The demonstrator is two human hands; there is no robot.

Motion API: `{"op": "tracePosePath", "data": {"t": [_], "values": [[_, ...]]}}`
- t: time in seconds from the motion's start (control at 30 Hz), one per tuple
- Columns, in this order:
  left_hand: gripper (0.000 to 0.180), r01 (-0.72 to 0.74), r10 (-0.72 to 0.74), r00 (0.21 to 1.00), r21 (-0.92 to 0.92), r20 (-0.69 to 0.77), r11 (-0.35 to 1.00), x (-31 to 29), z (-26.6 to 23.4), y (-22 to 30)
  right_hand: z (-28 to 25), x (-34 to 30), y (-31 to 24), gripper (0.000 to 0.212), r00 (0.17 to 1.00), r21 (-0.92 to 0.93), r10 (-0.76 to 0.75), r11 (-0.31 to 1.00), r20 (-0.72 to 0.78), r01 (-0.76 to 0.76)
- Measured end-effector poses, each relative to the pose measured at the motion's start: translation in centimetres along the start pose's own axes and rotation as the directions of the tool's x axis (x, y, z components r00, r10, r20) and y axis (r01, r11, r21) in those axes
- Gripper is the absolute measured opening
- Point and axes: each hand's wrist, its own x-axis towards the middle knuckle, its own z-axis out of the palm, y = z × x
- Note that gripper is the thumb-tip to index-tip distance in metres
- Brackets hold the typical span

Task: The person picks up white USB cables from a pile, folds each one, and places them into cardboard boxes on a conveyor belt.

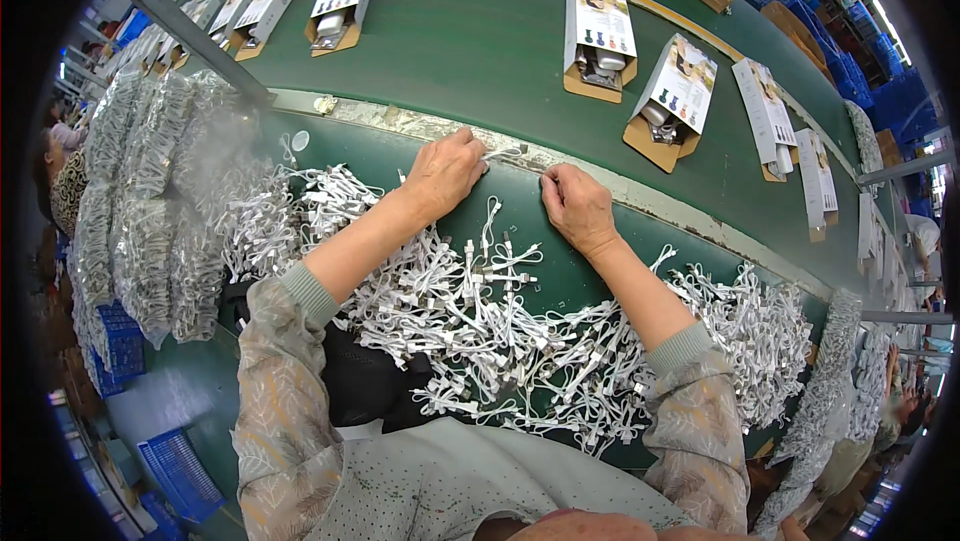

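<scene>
My left hand [447,176] is closed at the worn edge strip, its fingers pinching a short white charging cable [505,153] that sticks out to the right. A little to its right, my right hand [580,209] has its fingers curled against the green tabletop by the same strip. Whatever it may hold is hidden under the fingers. Below both hands lies a large heap of short white cables [500,326] with metal plugs, loose and tangled. One single cable [489,226] lies apart from the heap, between my hands.
Beyond the edge strip [390,126], a green conveyor belt [460,41] carries several open printed boxes, among them one box [672,96] with white and silver items inside. Clear bags of cables [150,201] are stacked at the left. A blue basket [180,471] sits lower left.
</scene>
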Motion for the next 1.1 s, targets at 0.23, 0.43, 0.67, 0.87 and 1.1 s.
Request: {"op": "tracePosePath", "data": {"t": [0.23,0.43,0.67,0.87,1.1], "values": [[0.019,0.481,-0.51,0.857,-0.456,0.066,0.749,-0.2,-2.7,-2.7,0.1,-0.2,0.4,0.008,0.999,-0.007,-0.006,1.0,-0.039,0.005],[0.021,0.499,-0.811,0.584,-0.796,0.017,0.342,1.5,-4.6,-10.5,-0.3,-0.1,0.0,0.007,1.0,0.0,0.013,1.0,-0.019,-0.013],[0.014,0.635,-0.918,0.396,-0.723,0.0,0.274,10.3,-2.2,-14.3,-0.3,-0.1,-0.3,0.008,0.999,0.004,0.05,0.999,0.002,-0.05],[0.058,0.456,-0.625,0.779,-0.641,-0.047,0.617,10.0,-0.9,-13.8,0.3,0.1,-0.4,0.007,0.999,0.016,0.027,1.0,0.023,-0.027],[0.075,0.07,0.03,0.92,-0.239,0.39,0.968,-5.7,-10.9,-2.1,-0.2,0.0,0.0,0.006,0.999,-0.006,0.052,0.999,-0.002,-0.052]]}}
